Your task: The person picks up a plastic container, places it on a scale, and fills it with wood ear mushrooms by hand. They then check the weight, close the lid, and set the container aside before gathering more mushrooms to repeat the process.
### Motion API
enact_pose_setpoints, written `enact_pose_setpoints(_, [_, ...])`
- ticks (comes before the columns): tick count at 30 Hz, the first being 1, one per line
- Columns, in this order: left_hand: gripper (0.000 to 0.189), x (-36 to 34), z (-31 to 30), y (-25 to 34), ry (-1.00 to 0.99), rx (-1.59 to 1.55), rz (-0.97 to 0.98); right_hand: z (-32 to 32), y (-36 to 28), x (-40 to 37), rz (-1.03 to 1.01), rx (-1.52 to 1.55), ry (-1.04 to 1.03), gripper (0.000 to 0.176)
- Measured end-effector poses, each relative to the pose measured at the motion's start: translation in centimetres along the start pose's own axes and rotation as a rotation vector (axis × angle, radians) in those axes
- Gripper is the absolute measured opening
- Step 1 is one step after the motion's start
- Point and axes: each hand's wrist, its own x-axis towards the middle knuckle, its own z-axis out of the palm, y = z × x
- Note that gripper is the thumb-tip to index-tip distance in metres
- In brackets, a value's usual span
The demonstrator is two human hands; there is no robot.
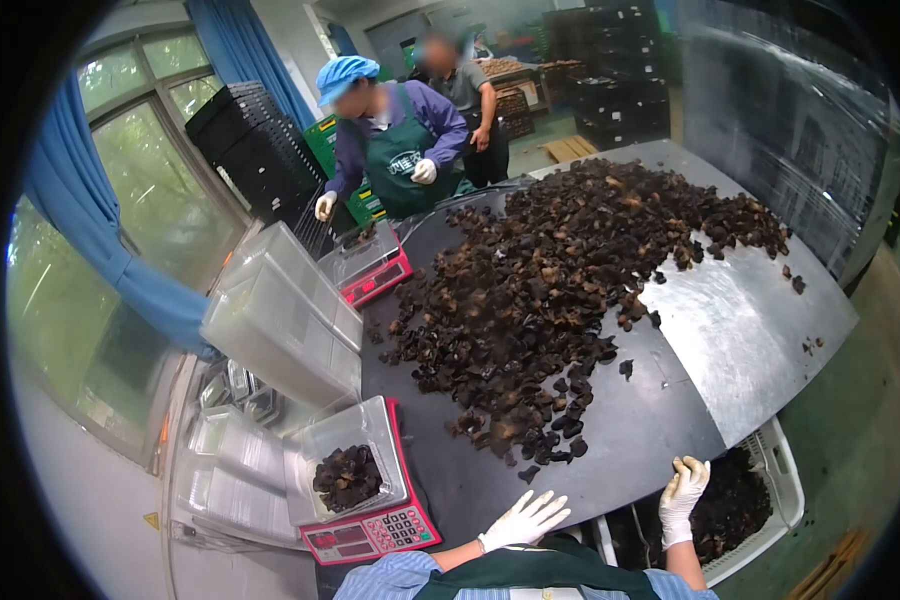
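Observation:
My left hand [525,520], in a white glove, lies flat with its fingers spread at the near edge of the dark tabletop [630,425]. Nothing is in it. My right hand [682,492], also gloved, is at the table's right near edge, above a white basket [792,480] of dark pieces. Its fingers are loosely bent and apart, with nothing visible in them. A big heap of dark, curled pieces like dried wood ear mushrooms [530,310] covers much of the table. Left of my left hand, a clear plastic box [390,440] with some mushrooms [348,478] sits on a red scale [395,530].
Stacked clear boxes [285,310] stand along the table's left side, with more stacked lids or trays [245,470] nearer me. A co-worker [395,140] in a green apron stands beyond a second red scale [378,280]; another person [465,95] is behind. Black crates [610,75] stand farther back.

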Motion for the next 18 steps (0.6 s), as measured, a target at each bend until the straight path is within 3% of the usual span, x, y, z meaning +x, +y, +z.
enact_pose_setpoints(18, [0.064,0.0,-0.2,0.0,0.033,-0.083,-0.016,0.9,1.1,-1.0,0.037,0.001,-0.013,0.024])
